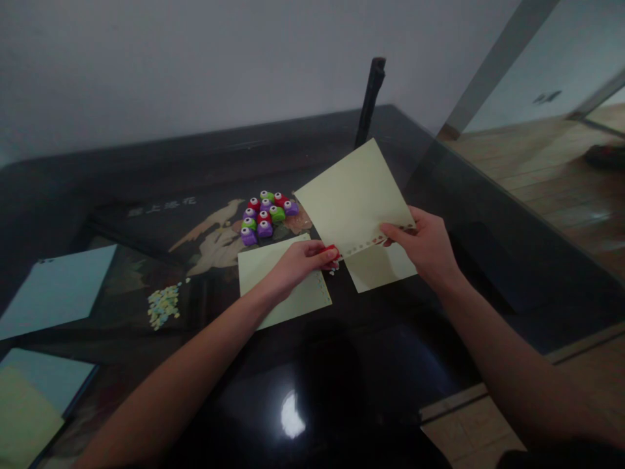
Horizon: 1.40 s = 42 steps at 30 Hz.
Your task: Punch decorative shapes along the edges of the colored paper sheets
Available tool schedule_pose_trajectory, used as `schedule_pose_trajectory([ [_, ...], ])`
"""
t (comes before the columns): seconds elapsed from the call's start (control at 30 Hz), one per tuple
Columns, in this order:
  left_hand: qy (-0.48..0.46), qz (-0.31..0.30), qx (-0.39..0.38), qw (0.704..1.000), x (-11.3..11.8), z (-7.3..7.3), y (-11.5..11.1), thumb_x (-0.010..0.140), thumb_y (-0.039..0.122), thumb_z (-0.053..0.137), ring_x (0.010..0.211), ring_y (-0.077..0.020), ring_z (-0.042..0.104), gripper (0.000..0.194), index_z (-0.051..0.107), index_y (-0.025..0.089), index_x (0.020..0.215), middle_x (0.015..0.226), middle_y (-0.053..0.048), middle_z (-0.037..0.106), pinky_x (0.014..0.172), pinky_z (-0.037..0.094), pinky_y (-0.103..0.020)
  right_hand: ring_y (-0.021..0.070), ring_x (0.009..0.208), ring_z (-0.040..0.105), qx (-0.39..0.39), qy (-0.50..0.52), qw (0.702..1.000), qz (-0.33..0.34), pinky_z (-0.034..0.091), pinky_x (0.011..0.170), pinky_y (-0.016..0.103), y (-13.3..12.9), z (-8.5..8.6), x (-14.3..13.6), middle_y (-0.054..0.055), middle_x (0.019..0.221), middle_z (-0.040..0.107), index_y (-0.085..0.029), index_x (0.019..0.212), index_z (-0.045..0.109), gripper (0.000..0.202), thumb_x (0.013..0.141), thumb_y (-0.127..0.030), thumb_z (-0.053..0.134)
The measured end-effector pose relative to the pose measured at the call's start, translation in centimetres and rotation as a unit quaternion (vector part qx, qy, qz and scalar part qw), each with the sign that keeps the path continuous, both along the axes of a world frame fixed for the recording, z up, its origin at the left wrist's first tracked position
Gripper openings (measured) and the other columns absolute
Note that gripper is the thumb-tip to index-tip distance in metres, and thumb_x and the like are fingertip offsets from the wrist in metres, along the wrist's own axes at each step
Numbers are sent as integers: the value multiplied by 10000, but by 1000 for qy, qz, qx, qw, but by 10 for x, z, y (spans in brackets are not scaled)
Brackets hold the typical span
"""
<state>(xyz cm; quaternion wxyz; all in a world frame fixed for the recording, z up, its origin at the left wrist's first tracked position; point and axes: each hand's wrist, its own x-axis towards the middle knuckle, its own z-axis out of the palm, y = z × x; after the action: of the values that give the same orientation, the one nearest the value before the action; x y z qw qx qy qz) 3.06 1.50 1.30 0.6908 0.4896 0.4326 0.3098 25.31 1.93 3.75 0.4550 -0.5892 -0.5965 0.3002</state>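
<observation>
Though apart, left hand around red punch, right hand tight on pale sheet.

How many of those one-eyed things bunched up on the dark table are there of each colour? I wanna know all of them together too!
Purple one-eyed things: 5
Red one-eyed things: 3
Green one-eyed things: 3
Total in the bunch: 11

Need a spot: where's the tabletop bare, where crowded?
Bare: tabletop between the forearms, nearer than the flat pale sheets; also the strip between the eye-topped pieces and the wall. Crowded: around the left hand gripping the red piece and the right hand pinching the raised sheet; left side, with blue sheets and paper bits.
</observation>
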Motion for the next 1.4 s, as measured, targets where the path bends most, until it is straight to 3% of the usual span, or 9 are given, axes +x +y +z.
schedule_pose_trajectory([
  [0.37, -28, -36, 7, 999, -6, -6, 4, 747, 287, 708, 927, -166, 633, 320, 660, 126, 1020, 1042, -96, 693, 925, 431, -331, 146, 520, 601, 8, 18, 1000, -8, 486, 515, 295, 1, 0, 0, -2, 627, 652, -179, 747, 640, 104, 684, -248, 685],
  [0.57, -30, -27, 1, 999, -6, 0, 3, 716, 227, 723, 973, -192, 634, 372, 639, 109, 1059, 1088, -117, 682, 979, 406, -373, 137, 500, 587, 14, 30, 999, -22, 475, 497, 286, 0, 2, 0, -10, 606, 643, -186, 738, 639, 85, 684, -230, 688],
  [0.73, 10, -21, 28, 999, -9, 5, 4, 697, 191, 721, 1009, -208, 630, 430, 606, 102, 1101, 1129, -125, 665, 978, 421, -387, 134, 495, 581, 18, 31, 999, -36, 469, 483, 285, -1, 4, 0, -2, 622, 650, -187, 746, 644, 78, 693, -230, 683],
  [1.13, 150, -99, 119, 977, -13, 25, 2, 705, 100, 643, 956, -173, 645, 471, 561, 108, 1169, 1106, -91, 658, 945, 474, -378, 157, 520, 603, 31, 33, 998, -53, 491, 506, 308, 3, 7, 17, 11, 644, 661, -192, 793, 670, 126, 681, -238, 704],
  [1.27, 200, -106, 206, 952, -15, 25, -1, 725, 89, 597, 974, -173, 632, 429, 578, 139, 1151, 1095, -78, 655, 920, 493, -374, 156, 519, 603, 32, 34, 998, -52, 484, 489, 297, 4, 8, 18, 6, 623, 655, -186, 776, 664, 120, 677, -240, 704],
  [1.4, 313, -96, 357, 875, -13, 25, -4, 713, 45, 577, 975, -192, 614, 435, 590, 144, 1137, 1073, -77, 657, 915, 485, -389, 156, 523, 606, 27, 36, 998, -45, 489, 498, 298, 3, 9, 16, 5, 629, 659, -181, 765, 662, 118, 672, -241, 703],
])
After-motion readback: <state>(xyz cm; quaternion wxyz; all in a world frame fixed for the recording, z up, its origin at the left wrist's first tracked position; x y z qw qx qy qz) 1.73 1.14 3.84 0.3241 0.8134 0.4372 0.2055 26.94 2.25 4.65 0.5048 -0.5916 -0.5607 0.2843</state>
